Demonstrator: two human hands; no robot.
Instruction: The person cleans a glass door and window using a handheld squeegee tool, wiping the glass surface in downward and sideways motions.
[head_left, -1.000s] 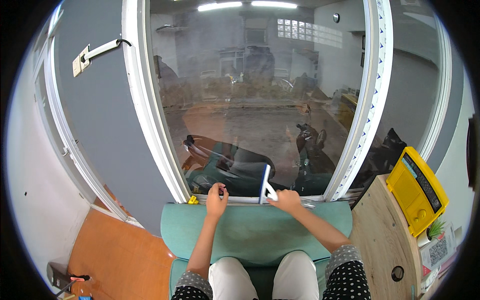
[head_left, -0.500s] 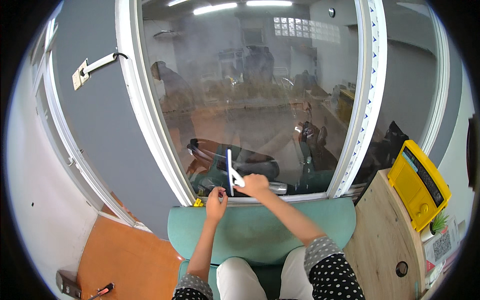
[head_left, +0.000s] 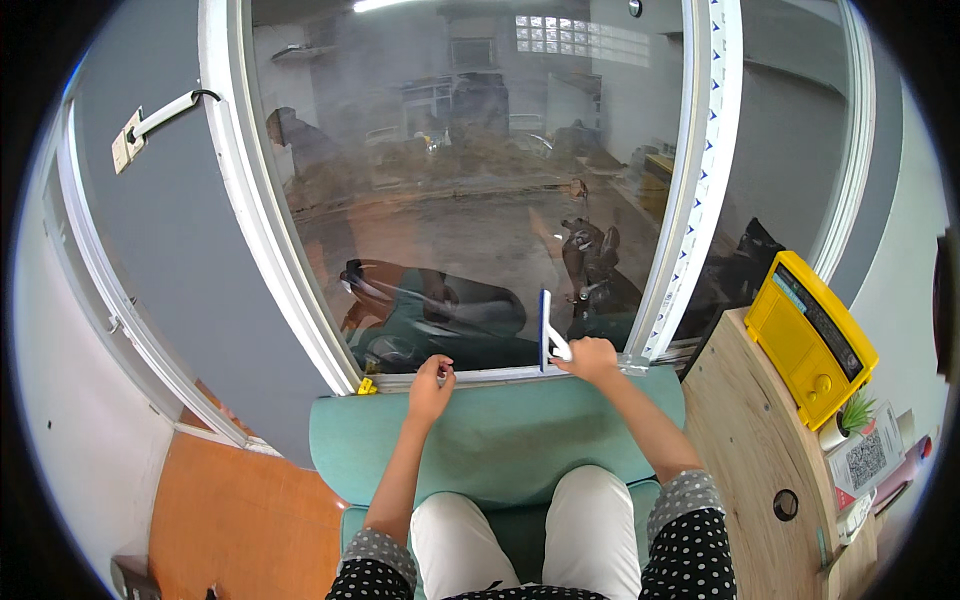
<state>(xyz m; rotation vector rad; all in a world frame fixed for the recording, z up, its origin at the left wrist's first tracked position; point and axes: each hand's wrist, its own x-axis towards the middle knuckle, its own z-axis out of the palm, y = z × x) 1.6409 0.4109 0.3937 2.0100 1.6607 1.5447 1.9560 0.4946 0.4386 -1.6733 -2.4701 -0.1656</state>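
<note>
My right hand (head_left: 594,360) is closed around the white handle of a squeegee (head_left: 545,330). Its long blue-edged blade stands upright against the lower part of the window glass (head_left: 440,230). Out past the other side of that hand sticks a clear, bottle-like end (head_left: 632,364). My left hand (head_left: 431,388) is off to the left near the bottom of the window, fingers curled together; whether something small is in them is hidden. Below both hands lies the rounded top of a green padded seat back (head_left: 500,420).
A white frame (head_left: 262,240) borders the glass, with a small yellow piece (head_left: 367,386) at its lower left corner. To the right, a wooden desk (head_left: 735,430) holds a yellow device (head_left: 812,340), a potted plant (head_left: 845,420) and a code card (head_left: 868,455). Through the glass a motorcycle (head_left: 440,300) shows.
The squeegee in my right hand has moved right along the lower glass, away from my left hand. My left hand stays curled near the sill. The whole view has shifted slightly.
</note>
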